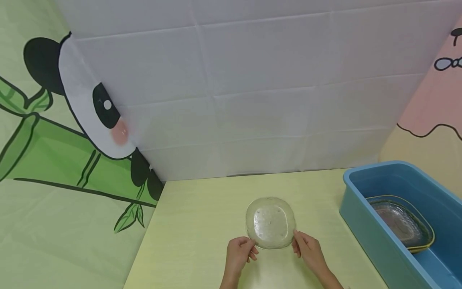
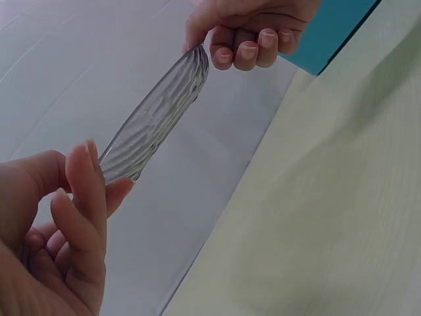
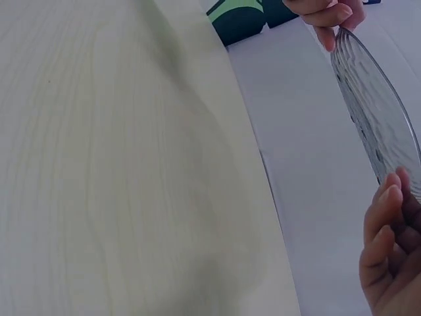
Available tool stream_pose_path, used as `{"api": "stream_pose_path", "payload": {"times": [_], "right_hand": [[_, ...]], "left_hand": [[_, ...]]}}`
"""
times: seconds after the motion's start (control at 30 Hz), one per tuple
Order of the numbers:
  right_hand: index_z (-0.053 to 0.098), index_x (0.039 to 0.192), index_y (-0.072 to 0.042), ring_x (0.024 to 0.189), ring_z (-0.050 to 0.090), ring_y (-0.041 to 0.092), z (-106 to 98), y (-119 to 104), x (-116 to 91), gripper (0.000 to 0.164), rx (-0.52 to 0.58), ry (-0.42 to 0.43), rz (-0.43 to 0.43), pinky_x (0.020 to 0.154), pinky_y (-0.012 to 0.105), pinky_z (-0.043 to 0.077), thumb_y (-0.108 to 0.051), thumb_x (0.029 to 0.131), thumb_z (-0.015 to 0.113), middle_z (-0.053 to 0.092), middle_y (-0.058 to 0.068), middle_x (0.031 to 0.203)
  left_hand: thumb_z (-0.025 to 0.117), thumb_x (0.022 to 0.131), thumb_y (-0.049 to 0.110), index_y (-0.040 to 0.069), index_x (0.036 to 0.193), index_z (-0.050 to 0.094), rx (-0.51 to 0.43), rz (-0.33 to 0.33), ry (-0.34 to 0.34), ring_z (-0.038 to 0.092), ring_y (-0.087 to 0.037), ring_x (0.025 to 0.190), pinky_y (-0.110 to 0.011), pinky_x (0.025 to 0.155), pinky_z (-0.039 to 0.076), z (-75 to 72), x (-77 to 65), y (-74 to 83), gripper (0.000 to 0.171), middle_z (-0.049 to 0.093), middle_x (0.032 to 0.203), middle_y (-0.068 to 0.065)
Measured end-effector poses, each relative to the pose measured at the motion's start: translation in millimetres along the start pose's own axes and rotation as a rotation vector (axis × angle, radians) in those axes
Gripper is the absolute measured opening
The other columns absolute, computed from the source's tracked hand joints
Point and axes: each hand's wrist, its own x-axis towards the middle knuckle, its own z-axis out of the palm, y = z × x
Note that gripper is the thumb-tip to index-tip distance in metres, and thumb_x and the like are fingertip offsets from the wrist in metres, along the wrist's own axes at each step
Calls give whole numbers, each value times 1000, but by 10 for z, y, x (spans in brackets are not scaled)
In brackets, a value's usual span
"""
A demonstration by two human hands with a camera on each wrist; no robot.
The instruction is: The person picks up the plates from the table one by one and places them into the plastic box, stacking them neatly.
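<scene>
A clear glass plate (image 1: 270,222), rounded square in outline, is held up above the table between both hands. My left hand (image 1: 239,253) pinches its near left corner between thumb and fingers. At the near right corner, my right hand (image 1: 307,249) grips the rim the same way. Seen edge-on in the left wrist view, the plate (image 2: 154,115) shows a wavy, ribbed side and stands apart from the tabletop. The right wrist view shows the same ribbed plate (image 3: 376,108) with the fingers of my right hand (image 3: 395,243) at its lower end.
To the right stands a blue plastic tub (image 1: 379,241) with clear, yellow-rimmed plates (image 1: 400,222) inside. The pale wood-grain table (image 1: 202,216) meets a white cloth wall (image 1: 252,100) at the back. A panda-printed cloth (image 1: 72,168) hangs at the left.
</scene>
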Motion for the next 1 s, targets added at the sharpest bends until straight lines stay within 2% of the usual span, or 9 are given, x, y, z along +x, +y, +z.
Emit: {"api": "stream_pose_path", "payload": {"times": [0.2,0.43,0.7,1.0], "right_hand": [[56,71,-2,43,45,8,-8,-22,8,39,-57,11,-16,44,22,40,-32,95,48,49,-2,53],[56,70,-3,43,45,8,-27,-37,10,40,-111,0,-21,45,22,37,-32,95,48,50,-2,52],[56,69,-4,44,44,7,-37,-47,13,39,-170,2,-19,46,21,37,-30,96,46,49,-4,52],[56,70,-6,45,44,6,-68,-83,21,37,-224,5,-29,46,20,36,-27,98,43,50,-4,54]], "left_hand": [[58,83,10,-9,79,65,5,-5,-7,52,-2,40,-14,40,36,13,-13,-13,21,61,55,4],[56,84,7,-14,77,61,18,-5,-2,52,-1,41,-14,42,36,32,-110,117,22,60,54,4],[58,87,18,-8,80,63,-6,-45,-26,54,-4,44,-16,43,38,39,-11,-92,27,58,55,6],[59,88,28,-6,90,65,-32,-58,-85,56,-4,47,-16,45,39,8,-28,-115,35,59,58,6]]}}
